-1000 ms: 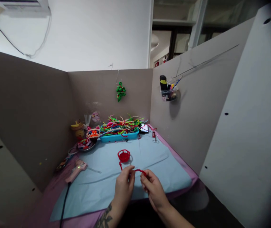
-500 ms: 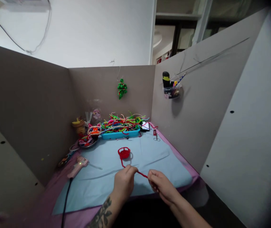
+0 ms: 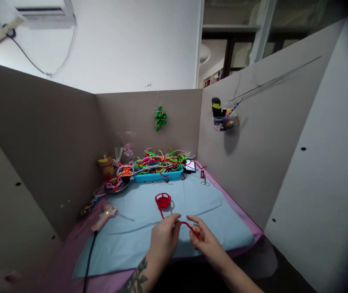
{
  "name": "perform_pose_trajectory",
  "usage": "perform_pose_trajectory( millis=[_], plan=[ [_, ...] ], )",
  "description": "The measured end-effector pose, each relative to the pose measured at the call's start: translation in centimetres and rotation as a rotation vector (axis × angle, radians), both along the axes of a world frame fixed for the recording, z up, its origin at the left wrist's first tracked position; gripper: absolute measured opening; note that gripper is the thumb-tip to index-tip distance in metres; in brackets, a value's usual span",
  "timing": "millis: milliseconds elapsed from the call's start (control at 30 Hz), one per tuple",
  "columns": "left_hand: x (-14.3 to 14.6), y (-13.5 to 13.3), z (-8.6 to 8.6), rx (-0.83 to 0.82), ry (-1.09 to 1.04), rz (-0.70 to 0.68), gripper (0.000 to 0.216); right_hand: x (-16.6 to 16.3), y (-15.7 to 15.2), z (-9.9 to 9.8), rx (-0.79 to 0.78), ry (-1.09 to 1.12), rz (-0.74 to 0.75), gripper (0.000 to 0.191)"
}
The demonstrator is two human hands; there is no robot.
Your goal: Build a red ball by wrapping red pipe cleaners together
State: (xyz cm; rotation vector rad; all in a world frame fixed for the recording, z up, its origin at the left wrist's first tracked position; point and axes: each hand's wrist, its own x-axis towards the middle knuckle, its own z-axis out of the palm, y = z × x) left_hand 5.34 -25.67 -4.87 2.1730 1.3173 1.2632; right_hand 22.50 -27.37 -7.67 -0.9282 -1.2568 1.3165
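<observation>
A small red basket of bent pipe cleaner sits on the light blue cloth. From its near left side a red pipe cleaner runs down to my hands. My left hand pinches this stem between thumb and fingers, just in front of the basket. To the right, my right hand grips the end part of the same stem with its fingers curled and the index finger raised. Between the two hands the stem shows a slight bend. The part behind my left fingers is hidden.
Behind the basket stands a blue tray heaped with coloured pipe cleaners. A pink glue gun with a black cord lies at left, near a metal bowl. Scissors lie at the right edge. Grey panels enclose the table.
My right hand has come closer to my left, and its index finger has lifted. The stem between them has gone from taut to slightly bent. The camera view has shifted a little.
</observation>
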Motion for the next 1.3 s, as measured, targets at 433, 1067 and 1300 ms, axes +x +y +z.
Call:
perform_pose_trajectory(
  millis=[433,1067,1300],
  plan=[
    [-1.8,9.0,4.8,-0.237,0.391,0.147,0.022,-0.5,0.0,-0.1,-0.121,0.443,-0.313,0.037],
    [-4.2,14.4,4.6,-0.719,-0.741,0.189,0.024,0.0,1.5,0.0,-0.128,0.538,-0.321,0.031],
    [-5.5,8.6,0.9,-0.894,-1.309,0.009,0.008,0.7,2.5,-0.2,-0.117,0.569,-0.365,0.026]
  ],
)
